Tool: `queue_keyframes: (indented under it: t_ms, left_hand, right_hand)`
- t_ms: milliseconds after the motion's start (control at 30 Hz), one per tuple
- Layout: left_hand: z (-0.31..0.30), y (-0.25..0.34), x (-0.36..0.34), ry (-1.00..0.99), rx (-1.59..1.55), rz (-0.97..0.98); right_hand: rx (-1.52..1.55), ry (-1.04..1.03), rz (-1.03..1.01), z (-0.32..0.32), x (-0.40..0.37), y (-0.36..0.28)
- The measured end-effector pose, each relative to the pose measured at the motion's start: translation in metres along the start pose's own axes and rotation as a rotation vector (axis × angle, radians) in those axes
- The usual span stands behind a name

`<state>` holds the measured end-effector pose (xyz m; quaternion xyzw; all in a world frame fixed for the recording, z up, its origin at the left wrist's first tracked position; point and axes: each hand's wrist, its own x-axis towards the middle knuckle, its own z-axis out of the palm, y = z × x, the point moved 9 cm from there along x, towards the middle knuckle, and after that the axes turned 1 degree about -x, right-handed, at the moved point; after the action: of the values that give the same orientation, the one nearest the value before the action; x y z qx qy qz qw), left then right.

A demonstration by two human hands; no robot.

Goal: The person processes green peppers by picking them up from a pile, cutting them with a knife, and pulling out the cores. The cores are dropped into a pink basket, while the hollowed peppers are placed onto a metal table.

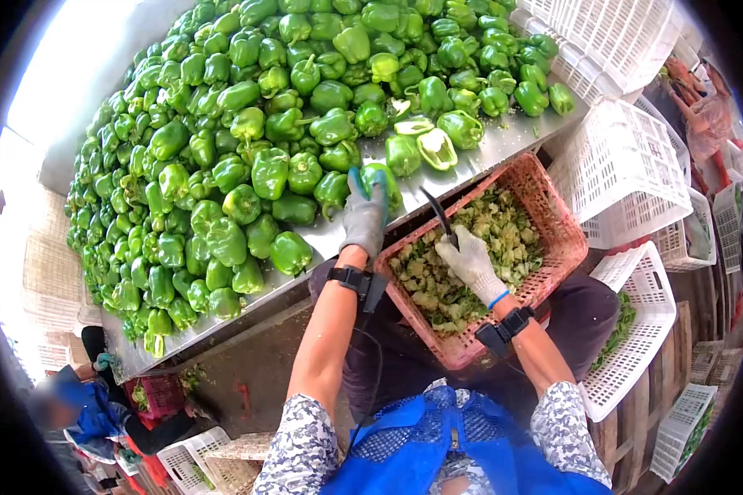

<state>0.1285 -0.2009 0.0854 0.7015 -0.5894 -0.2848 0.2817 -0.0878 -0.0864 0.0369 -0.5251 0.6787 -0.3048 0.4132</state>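
My left hand (365, 219), in a grey glove with teal fingertips, is at the metal table's front edge with its fingers on a green bell pepper (392, 191). The fingers partly hide that pepper. In my right hand (469, 262), in a whitish knit glove, is a dark curved knife (436, 209), its blade pointing up toward the table. Below this hand a pink plastic crate (557, 210) holds pale green pepper cores and scraps (501, 229). Near my left hand lie a whole pepper (402, 155) and a cut-open one (437, 149).
A large heap of green bell peppers (248, 157) covers much of the metal table (504, 148). White plastic crates (627, 169) stand to the right, one holding green produce (615, 330). At lower left a person in blue (99, 421) works by a dark pink crate (158, 396).
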Motion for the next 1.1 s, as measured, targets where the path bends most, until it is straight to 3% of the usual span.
queue_keyframes:
  t_ms: [100, 233, 267, 400, 567, 667, 867, 933, 967, 1000, 1067, 1100]
  left_hand:
    - [0.014, -0.009, 0.009, -0.092, -0.235, -0.079]
    - [0.020, -0.018, 0.003, -0.213, -0.599, -0.033]
    - [0.027, -0.029, 0.005, -0.244, -0.694, -0.077]
    - [0.024, -0.016, -0.015, -0.357, -1.013, -0.243]
    - [0.025, -0.027, -0.016, -0.432, -1.015, -0.181]
    - [0.024, -0.034, -0.014, -0.422, -0.910, -0.201]
    - [0.027, -0.029, -0.016, -0.449, -1.153, -0.140]
    - [0.024, -0.026, -0.031, -0.490, -0.941, -0.143]
    - [0.027, -0.029, -0.035, -0.504, -0.900, -0.081]
    - [0.032, -0.039, -0.031, -0.461, -0.919, -0.056]
    - [0.021, -0.019, -0.035, -0.345, -1.151, -0.185]
    - [0.021, -0.018, -0.032, -0.303, -1.068, -0.152]
  right_hand:
    - [-0.156, 0.286, -0.267, -0.015, 0.010, -0.046]
    - [-0.209, 0.177, -0.172, 0.002, 0.045, -0.080]
    - [-0.193, 0.268, -0.346, 0.010, 0.054, -0.080]
    - [-0.216, 0.312, -0.538, 0.020, 0.062, -0.093]
    - [-0.276, 0.289, -0.688, 0.031, 0.060, -0.100]
    - [-0.300, 0.301, -0.709, 0.032, 0.057, -0.109]
    - [-0.365, 0.404, -0.701, 0.032, 0.058, -0.112]
    - [-0.295, 0.456, -0.543, 0.035, 0.085, -0.101]
    - [-0.285, 0.498, -0.560, 0.034, 0.094, -0.105]
    - [-0.299, 0.503, -0.535, 0.035, 0.101, -0.109]
    - [-0.239, 0.431, -0.424, 0.034, 0.110, -0.112]
    - [-0.224, 0.448, -0.414, 0.036, 0.117, -0.105]
